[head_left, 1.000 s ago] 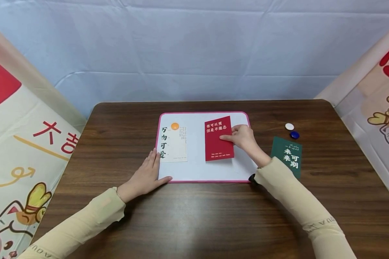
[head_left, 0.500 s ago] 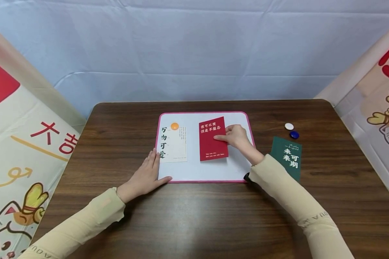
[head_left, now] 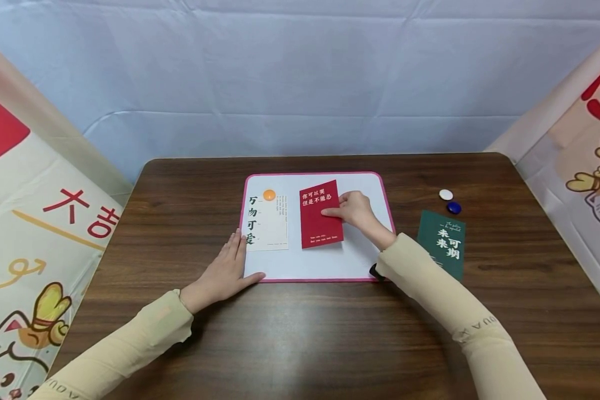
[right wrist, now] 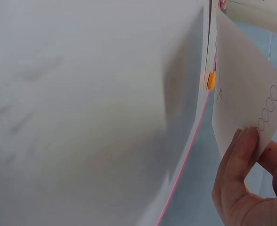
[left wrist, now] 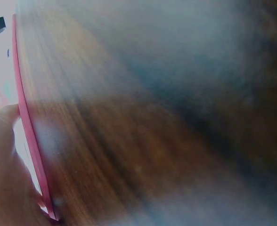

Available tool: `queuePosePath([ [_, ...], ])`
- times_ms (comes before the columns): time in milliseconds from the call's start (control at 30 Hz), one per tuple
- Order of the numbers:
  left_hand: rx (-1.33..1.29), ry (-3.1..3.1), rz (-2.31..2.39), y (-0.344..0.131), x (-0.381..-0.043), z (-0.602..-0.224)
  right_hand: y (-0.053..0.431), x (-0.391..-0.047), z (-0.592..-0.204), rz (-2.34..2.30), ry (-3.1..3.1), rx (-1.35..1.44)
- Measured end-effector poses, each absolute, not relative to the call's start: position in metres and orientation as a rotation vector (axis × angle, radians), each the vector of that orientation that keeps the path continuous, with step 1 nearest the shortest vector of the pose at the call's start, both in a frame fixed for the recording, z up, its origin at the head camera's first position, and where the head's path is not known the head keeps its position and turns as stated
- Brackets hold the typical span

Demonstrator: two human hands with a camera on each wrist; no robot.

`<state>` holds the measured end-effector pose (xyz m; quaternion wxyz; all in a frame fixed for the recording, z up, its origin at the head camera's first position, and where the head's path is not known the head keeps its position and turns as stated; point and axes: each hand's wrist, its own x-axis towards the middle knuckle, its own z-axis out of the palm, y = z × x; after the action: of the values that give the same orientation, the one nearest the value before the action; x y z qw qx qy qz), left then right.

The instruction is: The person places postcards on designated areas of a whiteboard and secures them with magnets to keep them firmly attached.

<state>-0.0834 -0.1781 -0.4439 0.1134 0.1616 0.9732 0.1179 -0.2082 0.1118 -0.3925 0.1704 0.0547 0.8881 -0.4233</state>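
Observation:
A red card [head_left: 320, 228] with white writing is pinched at its right edge by my right hand [head_left: 357, 213], thumb in front and fingers behind. The card is tilted just above a pink-edged whiteboard [head_left: 320, 266]. Its pale back [right wrist: 244, 80] faces the right wrist view. On the board's left side lies a white card [head_left: 272, 233] with black characters, an orange round magnet [head_left: 269, 195] near its top. My left hand [head_left: 221, 272] rests at the board's lower left corner, fingers along the left edge and thumb on the bottom edge.
On the table's right side lie a white round magnet [head_left: 446, 195] and a blue one. Below them a green card [head_left: 447, 239] is partly covered by the right sleeve [head_left: 420, 272]. A pale cloth [head_left: 300, 83] hangs behind the dark wooden table [head_left: 290, 333].
My right hand has moved left across the board with the red card, bringing it nearer the white card. The left hand stays in place.

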Motion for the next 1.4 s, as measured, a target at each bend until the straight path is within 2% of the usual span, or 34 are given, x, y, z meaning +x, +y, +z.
queuePosePath([
  [533,0.474,2.859,0.339,-0.177,-0.084,-0.443,0.104,-0.211,-0.398,-1.134,2.569,0.139],
  [1000,0.459,2.847,0.344,-0.177,-0.083,-0.44,0.101,-0.212,-0.402,-0.939,2.683,-0.029],
  [1400,0.447,2.839,0.343,-0.177,-0.081,-0.439,0.1,-0.212,-0.406,-0.882,2.708,-0.045],
])
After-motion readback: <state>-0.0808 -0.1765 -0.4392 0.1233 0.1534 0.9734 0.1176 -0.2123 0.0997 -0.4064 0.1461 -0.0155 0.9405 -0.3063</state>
